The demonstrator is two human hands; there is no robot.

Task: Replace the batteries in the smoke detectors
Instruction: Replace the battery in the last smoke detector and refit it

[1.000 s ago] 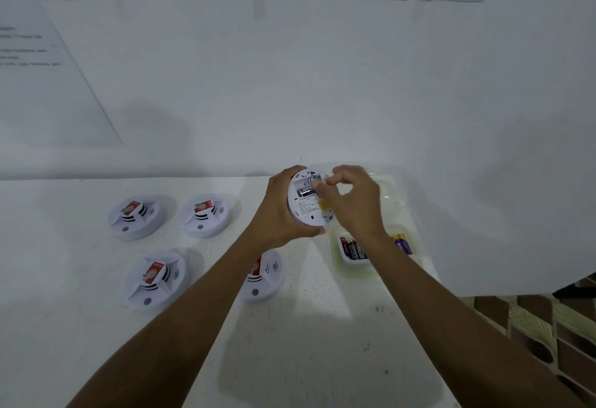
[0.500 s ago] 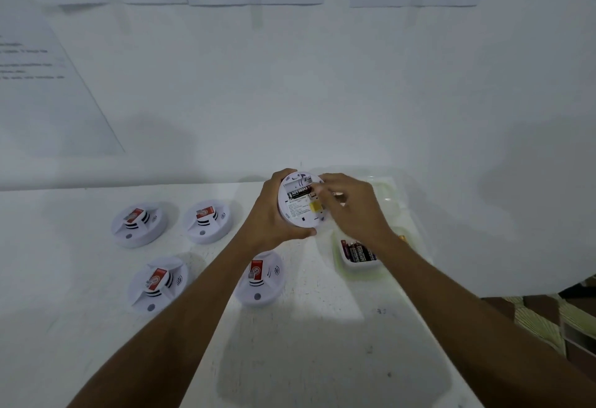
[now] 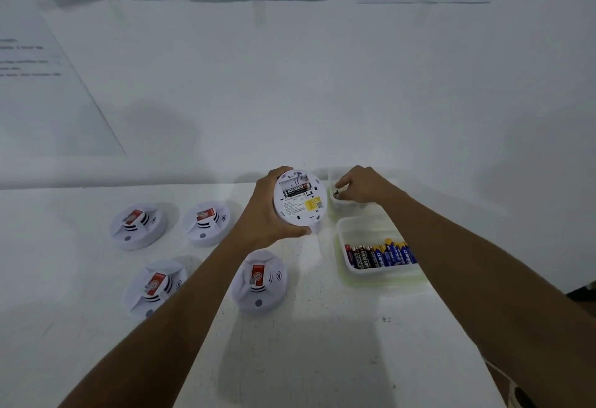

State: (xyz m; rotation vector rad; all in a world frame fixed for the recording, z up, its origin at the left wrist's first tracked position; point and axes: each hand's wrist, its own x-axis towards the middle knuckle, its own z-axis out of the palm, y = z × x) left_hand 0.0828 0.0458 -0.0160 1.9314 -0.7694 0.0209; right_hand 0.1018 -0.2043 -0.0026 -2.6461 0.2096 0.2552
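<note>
My left hand (image 3: 264,214) grips a round white smoke detector (image 3: 300,202) above the table, its back turned toward me. One black battery (image 3: 297,189) lies in its open compartment. To the right, my right hand (image 3: 362,186) pinches a small dark battery (image 3: 336,194) over a small white container (image 3: 342,207). Nearer me stands a white tray (image 3: 345,230) with a row of black and blue batteries (image 3: 380,254).
Several more white smoke detectors with red labels lie face up on the white table (image 3: 322,359): two at the back (image 3: 138,225) (image 3: 206,223) and two nearer (image 3: 154,286) (image 3: 259,280). A white wall with taped papers rises behind. The table's right edge drops off near my right forearm.
My right hand left the detector's battery compartment and moved right to the small container, carrying a battery. My left hand kept hold of the detector.
</note>
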